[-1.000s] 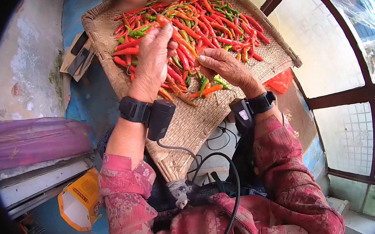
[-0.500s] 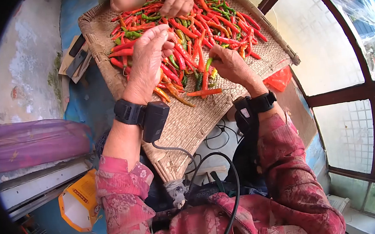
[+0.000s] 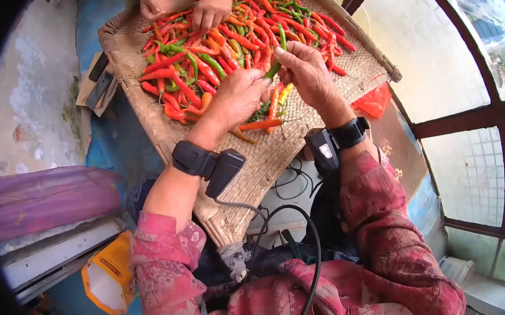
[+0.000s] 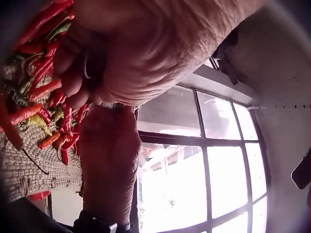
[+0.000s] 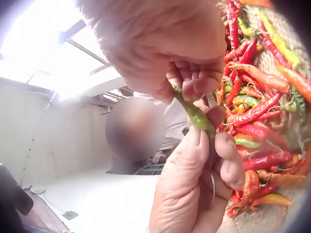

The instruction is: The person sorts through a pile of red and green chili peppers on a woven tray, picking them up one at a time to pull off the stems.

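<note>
Both hands meet over the woven tray (image 3: 276, 149), above a spread of red, orange and green chilies (image 3: 183, 85). Between them is a green chili (image 5: 197, 116). In the right wrist view the left hand (image 5: 194, 179) pinches its lower part with thumb and fingers, and the right hand (image 5: 155, 48) pinches its upper end. The head view shows the left hand (image 3: 237, 99) to the left of the right hand (image 3: 308, 75). An orange chili (image 3: 261, 124) lies on the tray just below the hands.
Another person's hands (image 3: 212, 8) are over the chilies at the tray's far side. Windows (image 3: 455, 99) stand on the right, with a red plastic bag (image 3: 375, 103) beside the tray. A yellow box (image 3: 108, 277) is at lower left, and a black cable (image 3: 317, 237) crosses the lap.
The left hand has come down and right to meet the right hand, which has risen slightly with the green chili. The orange chili held between the hands earlier is no longer in them.
</note>
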A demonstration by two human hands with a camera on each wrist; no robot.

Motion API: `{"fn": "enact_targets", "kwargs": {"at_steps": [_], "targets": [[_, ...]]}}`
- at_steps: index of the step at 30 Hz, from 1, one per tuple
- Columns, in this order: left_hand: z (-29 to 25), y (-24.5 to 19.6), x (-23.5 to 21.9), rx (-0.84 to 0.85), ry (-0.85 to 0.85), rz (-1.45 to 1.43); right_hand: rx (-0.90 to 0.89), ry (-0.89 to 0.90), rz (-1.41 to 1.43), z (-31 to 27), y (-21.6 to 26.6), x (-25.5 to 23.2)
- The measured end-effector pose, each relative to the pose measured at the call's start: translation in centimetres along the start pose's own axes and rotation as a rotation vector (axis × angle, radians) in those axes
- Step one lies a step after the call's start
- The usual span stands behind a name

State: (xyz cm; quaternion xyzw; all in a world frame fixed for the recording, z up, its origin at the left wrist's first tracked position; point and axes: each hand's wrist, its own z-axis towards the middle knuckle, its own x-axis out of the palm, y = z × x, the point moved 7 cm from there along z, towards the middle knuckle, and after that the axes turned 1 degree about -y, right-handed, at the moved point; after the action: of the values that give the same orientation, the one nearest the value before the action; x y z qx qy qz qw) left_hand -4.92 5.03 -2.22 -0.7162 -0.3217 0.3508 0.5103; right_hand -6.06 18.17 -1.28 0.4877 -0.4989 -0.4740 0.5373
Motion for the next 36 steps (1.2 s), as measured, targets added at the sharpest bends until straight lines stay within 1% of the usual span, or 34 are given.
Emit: {"fn": "enact_targets", "kwargs": {"at_steps": [1, 2, 3, 5, 6, 7, 8, 9, 10, 11, 12, 13, 14, 16, 17, 19, 20, 21, 22, 23, 25, 26, 27, 29, 30, 31, 33, 34, 35, 36], "targets": [[0.1, -0.8, -0.7, 0.129, -0.036, 0.223, 0.014, -0.045, 0.109, 0.2, -0.2, -0.7], [-0.1, -1.4, -1.3, 0.255, -0.075, 0.443, 0.011, -0.086, 0.150, 0.3, -0.3, -1.4], [-0.3, -1.3, -1.9, 0.252, -0.078, 0.438, 0.058, -0.204, 0.284, 0.3, -0.6, -2.0], [-1.5, -2.3, -4.6, 0.318, -0.386, 0.838, 0.060, -0.217, 0.241, 0.3, -0.8, -2.9], [-1.8, -2.8, -5.8, 0.253, -0.450, 0.909, 0.053, -0.114, -0.032, 0.3, -0.4, -2.4], [-2.2, -3.3, -7.0, 0.189, -0.515, 0.976, -0.064, 0.048, -0.349, 0.4, -0.5, -1.5], [-2.6, -3.6, -8.1, 0.191, -0.579, 0.963, -0.195, 0.189, -0.602, -0.2, -0.7, -0.3], [-2.6, -3.4, -8.8, 0.189, -0.582, 0.964, -0.325, 0.332, -0.851, -1.3, -1.1, 1.3], [-3.5, -4.3, -9.7, 0.315, -0.736, 1.028, -0.386, 0.419, -1.006, -2.1, -2.2, 2.3], [-4.5, -5.0, -10.0, 0.443, -0.886, 1.089, -0.320, 0.453, -1.144, -2.6, -3.8, 2.6], [-4.6, -5.2, -10.3, 0.432, -0.894, 1.069, -0.291, 0.482, -1.180, -3.3, -3.8, 3.5], [-4.6, -5.3, -10.2, 0.434, -0.896, 1.069, -0.268, 0.507, -1.221, -3.6, -3.4, 4.0], [-4.5, -5.3, -9.9, 0.465, -0.874, 0.977, -0.271, 0.506, -1.224, -3.5, -3.5, 3.9], [-4.2, -5.3, -9.2, 0.536, -0.807, 0.846, -0.387, 0.548, -1.251, -3.3, -3.5, 4.6], [-4.0, -5.2, -8.6, 0.570, -0.762, 0.795, -0.388, 0.550, -1.248, -3.2, -3.6, 4.5], [-4.0, -5.3, -7.6, 0.537, -0.712, 0.810, -0.222, 0.553, -1.246, -2.9, -3.8, 4.1], [-3.9, -5.3, -7.3, 0.537, -0.713, 0.808, -0.229, 0.573, -1.250, -2.8, -4.1, 4.0], [-3.7, -5.2, -6.9, 0.567, -0.676, 0.764, -0.231, 0.573, -1.253, -2.6, -4.4, 3.8], [-3.6, -5.2, -6.6, 0.596, -0.640, 0.721, -0.258, 0.581, -1.249, -2.4, -4.7, 3.8], [-3.5, -5.2, -6.4, 0.597, -0.643, 0.722, -0.284, 0.589, -1.243, -2.3, -4.9, 3.8], [-3.3, -4.8, -5.9, 0.555, -0.591, 0.678, -0.312, 0.590, -1.197, -1.7, -4.8, 3.5], [-3.2, -4.6, -5.7, 0.592, -0.591, 0.635, -0.336, 0.591, -1.154, -1.7, -4.7, 3.4], [-3.2, -4.6, -5.5, 0.593, -0.588, 0.633, -0.307, 0.497, -1.148, -1.7, -3.1, 3.2], [-2.7, -4.3, -5.2, 0.519, -0.497, 0.502, -0.306, 0.424, -0.978, -0.5, -2.4, 1.6], [-2.5, -4.0, -5.0, 0.481, -0.462, 0.482, -0.176, 0.399, -0.899, -0.2, -2.0, 1.0], [-2.5, -3.8, -4.7, 0.483, -0.461, 0.482, -0.098, 0.384, -0.830, 0.2, -1.9, 0.3], [-1.8, -2.7, -3.8, 0.412, -0.359, 0.352, -0.198, 0.334, -0.683, 0.3, -1.3, -0.5], [-1.2, -2.0, -3.3, 0.377, -0.325, 0.277, -0.201, 0.364, -0.563, 0.2, -0.7, -0.4], [-0.6, -1.0, -2.7, 0.373, -0.274, 0.086, -0.208, 0.363, -0.566, 0.1, -0.4, -0.2], [-0.3, -1.1, -2.2, 0.335, -0.229, 0.024, -0.138, 0.404, -0.387, -0.1, -0.2, 0.4]]}}
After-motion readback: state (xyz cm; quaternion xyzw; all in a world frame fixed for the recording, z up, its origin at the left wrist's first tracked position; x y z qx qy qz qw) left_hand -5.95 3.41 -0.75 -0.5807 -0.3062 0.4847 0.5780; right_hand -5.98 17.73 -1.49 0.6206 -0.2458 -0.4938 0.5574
